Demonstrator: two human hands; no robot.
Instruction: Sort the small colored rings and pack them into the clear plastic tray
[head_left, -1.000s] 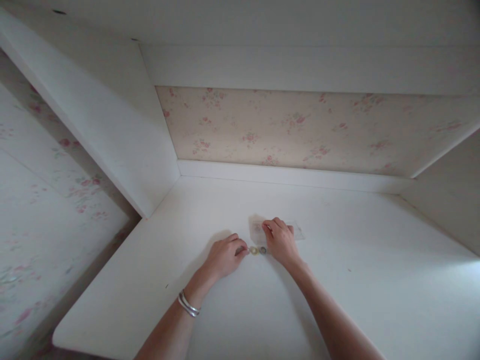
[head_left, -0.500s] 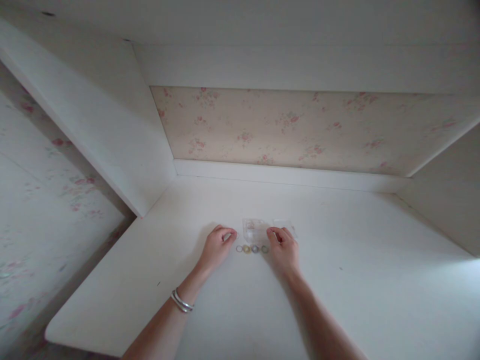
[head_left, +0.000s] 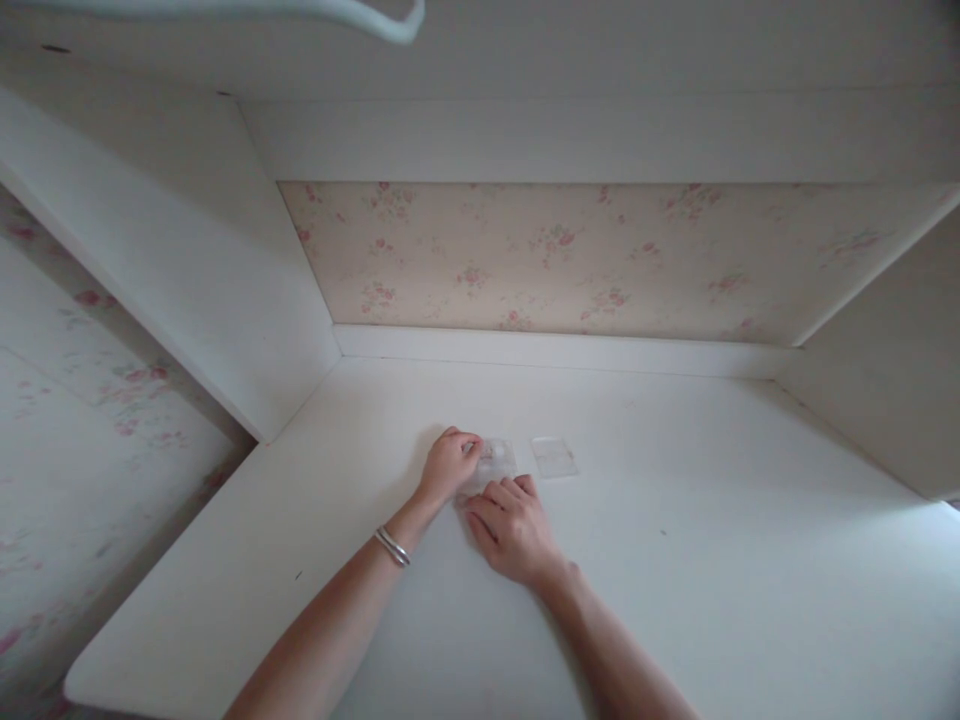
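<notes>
My left hand (head_left: 448, 467), with a silver bangle (head_left: 393, 545) at its wrist, is closed in a pinch at the left edge of a clear plastic case (head_left: 501, 456). What sits between its fingertips is too small to make out. Just in front of the case, my right hand (head_left: 514, 527) lies low on the white tabletop with its fingers curled. A thin ring edge (head_left: 460, 498) peeks out at its index fingertip. The fingers hide the place where a row of small rings lay, so their hold is unclear.
A second clear flat plastic piece (head_left: 554, 457) lies to the right of the case. The white tabletop (head_left: 675, 620) is bounded by a side panel (head_left: 187, 230) on the left and floral wallpaper behind. A pale curved object (head_left: 375, 20) hangs at the top edge.
My right hand has moved left and toward me, over the row of rings, uncovering the clear flat piece. My left hand has come to the case's edge. The view has shifted slightly.
</notes>
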